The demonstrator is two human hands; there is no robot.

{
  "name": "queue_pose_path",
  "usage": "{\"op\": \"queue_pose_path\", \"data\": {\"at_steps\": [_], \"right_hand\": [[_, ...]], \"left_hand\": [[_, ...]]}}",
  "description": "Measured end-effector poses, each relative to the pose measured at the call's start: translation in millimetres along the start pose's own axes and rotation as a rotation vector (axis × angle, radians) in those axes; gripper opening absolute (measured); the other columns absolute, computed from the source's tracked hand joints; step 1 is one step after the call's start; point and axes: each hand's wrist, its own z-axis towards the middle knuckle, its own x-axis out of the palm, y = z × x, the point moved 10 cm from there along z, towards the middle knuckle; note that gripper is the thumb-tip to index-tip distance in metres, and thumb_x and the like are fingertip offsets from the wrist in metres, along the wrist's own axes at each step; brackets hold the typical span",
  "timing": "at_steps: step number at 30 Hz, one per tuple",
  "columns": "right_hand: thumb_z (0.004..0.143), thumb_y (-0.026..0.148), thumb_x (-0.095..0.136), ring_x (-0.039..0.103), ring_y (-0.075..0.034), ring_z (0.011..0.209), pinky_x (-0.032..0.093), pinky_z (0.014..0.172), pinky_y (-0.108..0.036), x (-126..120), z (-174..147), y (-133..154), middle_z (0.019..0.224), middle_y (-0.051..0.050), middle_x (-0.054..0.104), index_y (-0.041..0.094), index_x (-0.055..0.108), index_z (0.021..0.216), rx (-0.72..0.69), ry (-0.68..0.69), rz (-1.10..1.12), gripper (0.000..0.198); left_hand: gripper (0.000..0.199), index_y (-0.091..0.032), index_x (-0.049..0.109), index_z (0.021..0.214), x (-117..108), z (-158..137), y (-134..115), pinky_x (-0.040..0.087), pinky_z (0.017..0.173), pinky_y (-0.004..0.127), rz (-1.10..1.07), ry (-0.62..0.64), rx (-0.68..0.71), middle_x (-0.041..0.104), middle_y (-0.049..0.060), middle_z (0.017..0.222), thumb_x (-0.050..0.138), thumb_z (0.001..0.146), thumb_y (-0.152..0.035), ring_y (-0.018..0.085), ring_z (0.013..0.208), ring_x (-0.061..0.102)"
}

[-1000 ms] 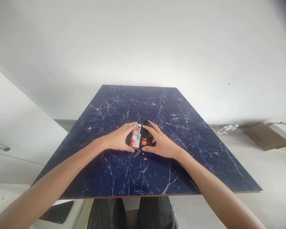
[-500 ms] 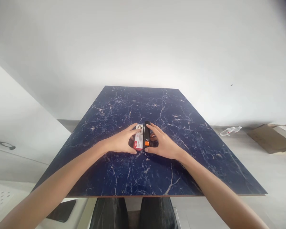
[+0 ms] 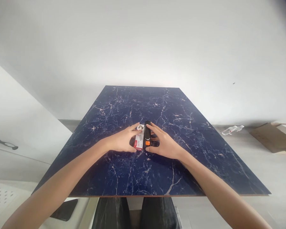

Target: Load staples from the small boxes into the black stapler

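Observation:
Near the middle of the blue marbled table (image 3: 133, 108), my left hand (image 3: 122, 140) has its thumb and fingers around a small red-and-white printed box (image 3: 139, 141). A white part with a dark picture forms the box's far end; whether this is a second box I cannot tell. Directly to the right, touching or almost touching it, a black stapler (image 3: 148, 133) with an orange patch at its near end lies lengthwise. My right hand (image 3: 163, 143) grips the stapler from the right, thumb at the near end and fingertips toward the far end.
A white wall rises behind the table. On the floor to the right lie a clear plastic bottle (image 3: 232, 129) and an open cardboard box (image 3: 269, 137). Lower left, a dark phone-like slab (image 3: 64, 210) rests on a pale surface beside a white cabinet with a dark handle (image 3: 5, 144).
The view has shifted slightly. Both hands keep nearly the same grip, with the box and the stapler side by side as before.

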Motion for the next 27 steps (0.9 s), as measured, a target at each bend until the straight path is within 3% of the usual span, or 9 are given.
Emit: {"op": "queue_pose_path", "data": {"at_steps": [11, 19, 23, 27], "right_hand": [[0.077, 0.033, 0.077, 0.071, -0.033, 0.114, 0.060, 0.094, -0.048, -0.3, 0.5, 2.7, 0.172, -0.009, 0.016, 0.040, 0.025, 0.162, -0.013, -0.056, -0.136, 0.099], [0.077, 0.032, 0.076, 0.047, -0.039, 0.143, 0.050, 0.108, -0.054, -2.0, -0.9, 16.2, 0.164, -0.014, 0.036, 0.030, 0.032, 0.160, -0.091, -0.130, -0.247, 0.094], [0.078, 0.035, 0.077, 0.056, -0.036, 0.135, 0.052, 0.105, -0.052, -15.2, -1.3, 13.7, 0.157, -0.014, 0.048, 0.030, 0.039, 0.156, -0.061, -0.203, -0.198, 0.087], [0.077, 0.028, 0.075, 0.068, -0.031, 0.117, 0.058, 0.095, -0.046, -40.9, -2.0, -8.0, 0.141, -0.012, 0.062, 0.029, 0.043, 0.152, 0.029, -0.231, -0.072, 0.082]], "left_hand": [[0.098, -0.028, 0.038, 0.158, -0.6, 0.9, -4.8, 0.044, 0.114, 0.055, 0.038, -0.064, 0.001, 0.008, 0.009, 0.173, 0.080, 0.072, -0.046, 0.044, 0.155, 0.021], [0.105, -0.028, 0.036, 0.158, -3.0, 5.7, -6.7, 0.041, 0.115, 0.058, 0.001, -0.126, 0.021, 0.014, 0.013, 0.171, 0.084, 0.067, -0.048, 0.045, 0.152, 0.026], [0.103, -0.030, 0.039, 0.156, -6.3, 21.3, -13.4, 0.050, 0.107, 0.054, -0.077, -0.169, 0.058, 0.024, 0.013, 0.167, 0.086, 0.065, -0.042, 0.043, 0.142, 0.044], [0.101, -0.029, 0.042, 0.154, -5.8, 59.7, -22.8, 0.056, 0.099, 0.050, -0.117, -0.178, 0.108, 0.030, 0.014, 0.162, 0.086, 0.064, -0.041, 0.041, 0.132, 0.053]]}}
